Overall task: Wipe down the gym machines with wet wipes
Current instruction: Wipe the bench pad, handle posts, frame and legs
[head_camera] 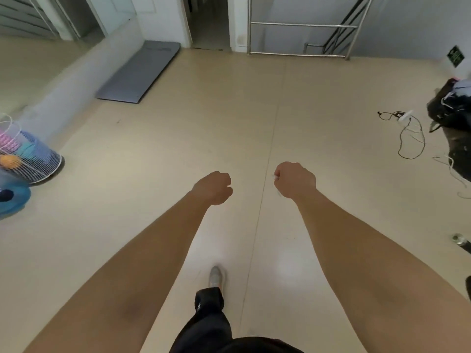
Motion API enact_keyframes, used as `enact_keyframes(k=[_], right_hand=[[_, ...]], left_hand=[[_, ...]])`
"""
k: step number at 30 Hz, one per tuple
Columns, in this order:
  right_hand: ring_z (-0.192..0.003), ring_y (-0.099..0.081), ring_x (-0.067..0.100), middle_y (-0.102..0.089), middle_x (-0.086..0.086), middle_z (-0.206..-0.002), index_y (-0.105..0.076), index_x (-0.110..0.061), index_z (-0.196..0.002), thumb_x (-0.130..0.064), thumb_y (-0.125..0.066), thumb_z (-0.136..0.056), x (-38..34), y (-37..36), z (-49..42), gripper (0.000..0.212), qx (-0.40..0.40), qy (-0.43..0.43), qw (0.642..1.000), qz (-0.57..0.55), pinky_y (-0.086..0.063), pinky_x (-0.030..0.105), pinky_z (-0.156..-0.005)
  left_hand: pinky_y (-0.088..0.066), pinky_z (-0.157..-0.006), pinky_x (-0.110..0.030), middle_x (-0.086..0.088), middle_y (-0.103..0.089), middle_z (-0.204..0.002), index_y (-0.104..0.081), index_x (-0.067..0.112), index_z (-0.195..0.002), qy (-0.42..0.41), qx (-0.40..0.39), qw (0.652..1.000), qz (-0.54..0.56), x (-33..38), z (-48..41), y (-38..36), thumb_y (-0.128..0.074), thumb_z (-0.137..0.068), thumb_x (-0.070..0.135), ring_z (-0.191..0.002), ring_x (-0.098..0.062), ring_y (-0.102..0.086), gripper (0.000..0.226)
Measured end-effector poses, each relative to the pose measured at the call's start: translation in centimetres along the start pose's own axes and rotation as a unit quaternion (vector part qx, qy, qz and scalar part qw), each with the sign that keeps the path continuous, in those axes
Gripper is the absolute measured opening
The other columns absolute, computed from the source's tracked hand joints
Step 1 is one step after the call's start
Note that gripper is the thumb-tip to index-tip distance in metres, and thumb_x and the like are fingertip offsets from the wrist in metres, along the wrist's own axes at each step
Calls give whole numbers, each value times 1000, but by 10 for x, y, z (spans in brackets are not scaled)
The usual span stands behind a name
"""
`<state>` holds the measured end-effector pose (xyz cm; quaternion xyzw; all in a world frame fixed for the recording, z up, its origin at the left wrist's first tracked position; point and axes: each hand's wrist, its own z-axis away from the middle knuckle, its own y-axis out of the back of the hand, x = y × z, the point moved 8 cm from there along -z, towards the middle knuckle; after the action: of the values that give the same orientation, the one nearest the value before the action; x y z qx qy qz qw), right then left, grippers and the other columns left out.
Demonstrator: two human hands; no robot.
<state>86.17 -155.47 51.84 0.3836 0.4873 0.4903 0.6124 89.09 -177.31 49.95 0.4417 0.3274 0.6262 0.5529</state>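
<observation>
Both my bare arms reach forward over the beige floor as I walk. My left hand (213,187) is curled into a loose fist, knuckles up, with nothing visible in it. Curled the same way, my right hand (295,180) shows a faint pale scrap, seemingly a wet wipe (275,177), peeking out at the finger side; it is small and blurred. No gym machine is close to either hand.
A grey mat (139,72) lies by the left wall. A wire basket of coloured balls (28,155) stands at the left edge. Cables and a power strip (407,128) trail beside dark bags (451,108) on the right. A steel railing (303,25) and a doorway (209,21) are ahead.
</observation>
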Motion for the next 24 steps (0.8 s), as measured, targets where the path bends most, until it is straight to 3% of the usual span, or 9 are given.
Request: enact_keyframes(k=[11,17,24], right_hand=[[-82,-65,27,-67,0,-88,-68,-24,-94,-17,-51,-91,70,62,-176,19,41,-163,984,-53,-44,29,-67],[-83,-62,28,-66,1,-92,-67,-23,-95,-21,-48,-94,154,87,-257,18,51,-231,969,-74,-42,29,-68],[-81,-59,30,-64,2,-92,-64,-22,-91,-14,-47,-90,303,128,-358,18,38,-295,951,-82,-39,28,-65]], left_hand=[[-44,-98,-38,-6,-52,-139,-50,18,-141,-120,-65,989,-49,59,-249,88,-46,-102,32,-127,-26,-50,42],[-44,-96,-36,-5,-52,-140,-50,19,-140,-189,-89,975,-79,162,-370,111,-46,-100,32,-126,-25,-50,42],[-45,-99,-35,-7,-54,-139,-51,17,-139,-232,-112,961,-103,321,-511,116,-48,-99,31,-126,-26,-52,42]])
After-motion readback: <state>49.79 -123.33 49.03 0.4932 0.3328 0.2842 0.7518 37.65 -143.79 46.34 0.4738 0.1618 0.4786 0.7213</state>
